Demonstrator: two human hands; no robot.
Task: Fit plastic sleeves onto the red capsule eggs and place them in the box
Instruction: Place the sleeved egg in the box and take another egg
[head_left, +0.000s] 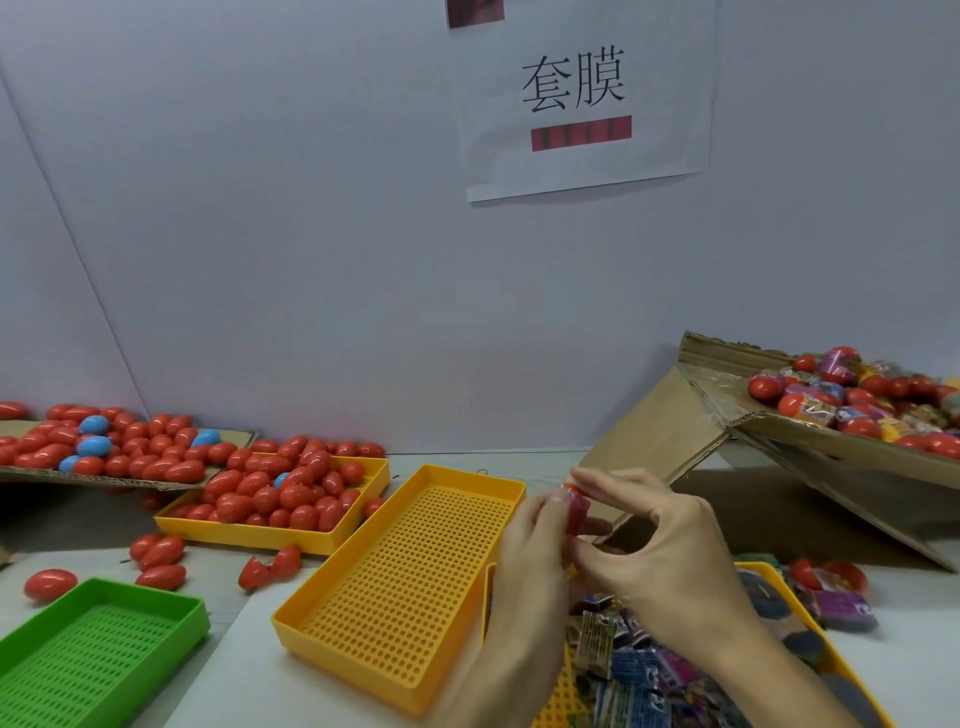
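Note:
A red capsule egg (574, 512) with a pinkish plastic sleeve around it is held upright between both my hands, just right of an empty orange perforated tray (415, 582). My left hand (530, 561) pinches its left side. My right hand (660, 551) pinches it with thumb and fingertips from the right. Printed plastic sleeves (639, 670) lie heaped in an orange tray under my wrists. The tilted cardboard box (779, 431) at the right holds several sleeved eggs (852, 410).
An orange tray (270, 530) full of bare red eggs stands at centre left, with more red and a few blue eggs on cardboard (104, 478) behind it. Loose eggs lie on the table. An empty green tray (98, 654) sits at the bottom left. A paper sign (582, 98) hangs on the wall.

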